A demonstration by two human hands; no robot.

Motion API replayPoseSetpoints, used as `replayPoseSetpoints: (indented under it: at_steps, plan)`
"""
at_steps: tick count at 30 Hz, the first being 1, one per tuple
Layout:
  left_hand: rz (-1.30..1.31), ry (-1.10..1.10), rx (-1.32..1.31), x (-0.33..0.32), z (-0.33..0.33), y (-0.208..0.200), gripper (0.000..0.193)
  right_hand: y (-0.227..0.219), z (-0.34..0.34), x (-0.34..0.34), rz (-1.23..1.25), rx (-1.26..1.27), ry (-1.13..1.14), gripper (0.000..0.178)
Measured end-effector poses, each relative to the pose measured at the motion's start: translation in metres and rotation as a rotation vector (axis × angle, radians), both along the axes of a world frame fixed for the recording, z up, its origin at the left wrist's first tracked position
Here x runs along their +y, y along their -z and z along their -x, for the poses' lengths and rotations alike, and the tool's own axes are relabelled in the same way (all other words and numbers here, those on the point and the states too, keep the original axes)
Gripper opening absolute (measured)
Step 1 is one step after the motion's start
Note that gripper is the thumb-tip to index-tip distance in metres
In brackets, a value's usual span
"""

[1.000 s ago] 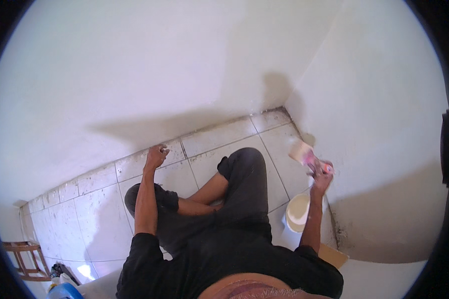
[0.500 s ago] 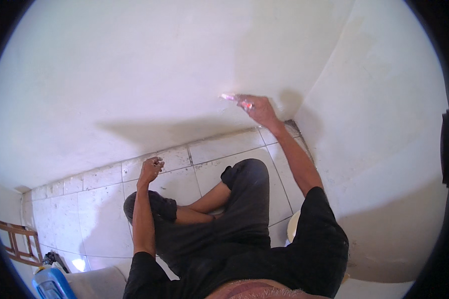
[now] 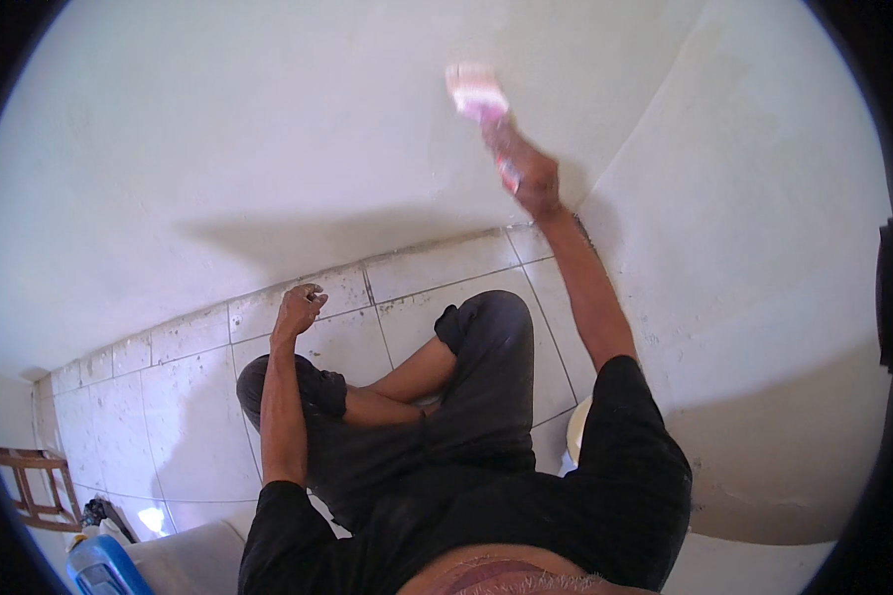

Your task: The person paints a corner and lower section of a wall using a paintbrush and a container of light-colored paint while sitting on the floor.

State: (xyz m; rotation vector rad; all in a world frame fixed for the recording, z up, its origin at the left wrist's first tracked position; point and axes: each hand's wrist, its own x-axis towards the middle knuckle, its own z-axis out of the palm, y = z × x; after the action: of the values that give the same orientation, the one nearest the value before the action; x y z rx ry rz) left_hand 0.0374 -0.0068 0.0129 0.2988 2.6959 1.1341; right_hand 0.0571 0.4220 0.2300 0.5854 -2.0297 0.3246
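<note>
Up at the wall, the right hand [image 3: 528, 177] is closed firmly round the handle of a wide, flat paintbrush with pale bristles and a pinkish, red-marked body [image 3: 478, 97]. The arm is at full stretch, and the brush stands out high in front of the pale, off-white plastered wall [image 3: 268, 119], bristles pointing up and a touch left! Brush and hand are both blurred, so whether the bristles touch the plaster, I cannot tell.

Over to the left hand [image 3: 298, 307], and it's a quiet one: fingers loosely bent, half open, held out beyond the left knee above the large, white, dark-jointed floor tiles [image 3: 193, 397], near the foot of the wall.

Between the arms, legs in dark grey, rolled-up trousers [image 3: 481, 397] are crossed on the floor. Just beside the black, short-sleeved shirt [image 3: 466, 526], on the right, peeks a round, cream-coloured tub [image 3: 576, 431], mostly hidden by the sleeve. And way down at lower left, a brown wooden frame with slats [image 3: 42, 486] and a blue plastic bottle [image 3: 109, 567]!
</note>
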Motion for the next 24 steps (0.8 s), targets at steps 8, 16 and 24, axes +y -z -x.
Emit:
replayPoseSetpoints:
  at_steps: [8, 16, 24]
  plan:
    - [0.017, 0.000, 0.000, 0.000, 0.003, -0.001, 0.034, 0.129, -0.023, -0.012, 0.015, -0.445, -0.147, 0.039]
    - [0.033, -0.006, 0.018, -0.006, -0.001, -0.003, 0.036, -0.019, 0.010, -0.018, 0.158, -0.376, -0.155, 0.031]
    - [0.036, 0.052, 0.032, 0.009, 0.005, -0.008, 0.037, -0.046, 0.004, -0.018, 0.089, 0.178, -0.054, 0.041]
